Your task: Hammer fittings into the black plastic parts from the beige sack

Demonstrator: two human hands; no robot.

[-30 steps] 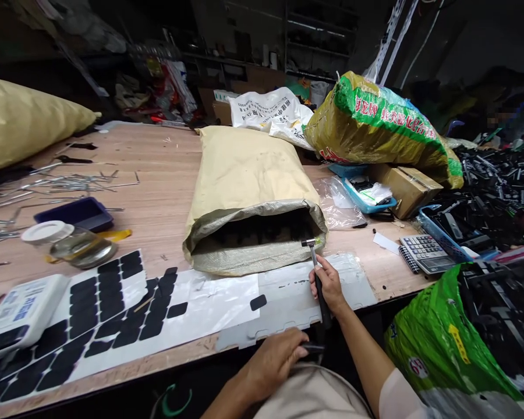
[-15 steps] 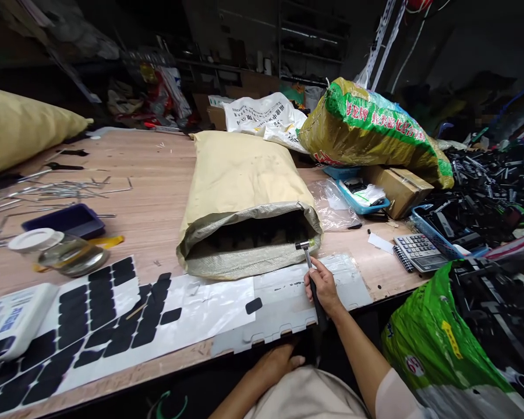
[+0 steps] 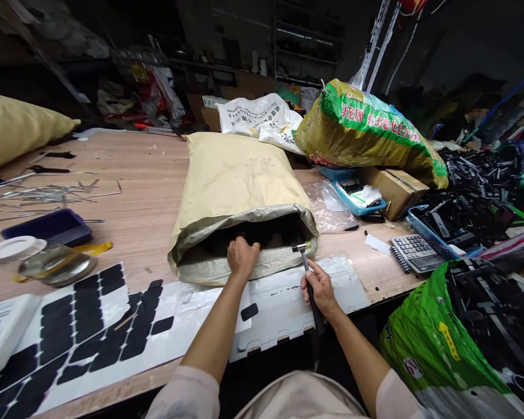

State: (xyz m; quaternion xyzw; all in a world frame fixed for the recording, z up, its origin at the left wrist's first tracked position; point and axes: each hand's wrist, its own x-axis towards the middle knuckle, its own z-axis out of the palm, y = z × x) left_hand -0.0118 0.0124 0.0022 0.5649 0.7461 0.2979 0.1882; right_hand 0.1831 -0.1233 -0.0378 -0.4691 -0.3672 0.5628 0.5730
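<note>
A large beige sack lies on the wooden table with its wide mouth facing me; its inside is dark. At that mouth is my left hand, its fingers curled; anything between them is too hidden to make out. My right hand is wrapped round the dark handle of a small hammer, whose metal head stands upright by the sack's right lower edge. Beneath both hands lies a grey-white sheet, with a black rounded patch on the white paper beside it.
Sheets of black patches, a jar, a navy tray and metal rods are on the left. On the right are a calculator, blue baskets, a cardboard box and a green sack of black parts.
My left hand has risen from below the table edge to the sack's mouth. My right hand still holds the hammer in nearly the same place. The view has shifted slightly.
</note>
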